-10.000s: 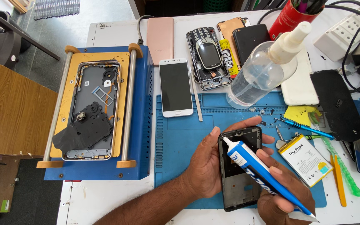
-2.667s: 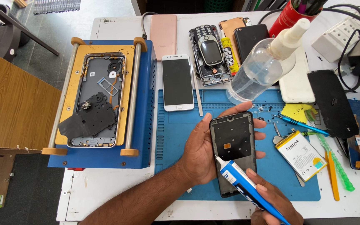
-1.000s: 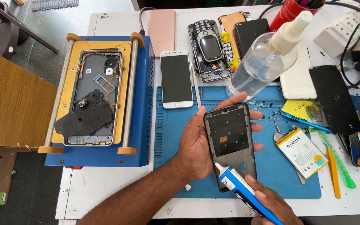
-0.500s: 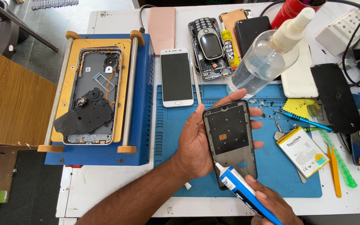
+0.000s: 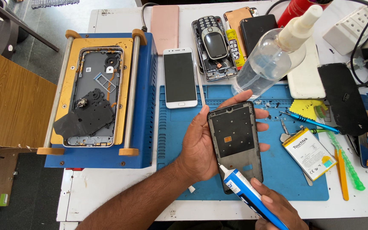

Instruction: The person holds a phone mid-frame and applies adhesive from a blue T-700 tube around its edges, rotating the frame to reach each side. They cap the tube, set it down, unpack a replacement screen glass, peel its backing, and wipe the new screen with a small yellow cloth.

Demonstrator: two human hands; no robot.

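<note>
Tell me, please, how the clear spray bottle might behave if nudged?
The spray bottle looks tall with a narrow white nozzle, so it probably tips easily. It seems partly filled, so likely fairly light. Its rounded clear plastic body would probably roll once down.

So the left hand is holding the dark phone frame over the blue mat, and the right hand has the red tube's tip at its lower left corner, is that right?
Not quite: the tube is blue and white, not red, as the head view shows. The rest stands: the left hand holds the dark phone frame over the blue mat, and the right hand has the tube's tip at its lower left corner.
</note>
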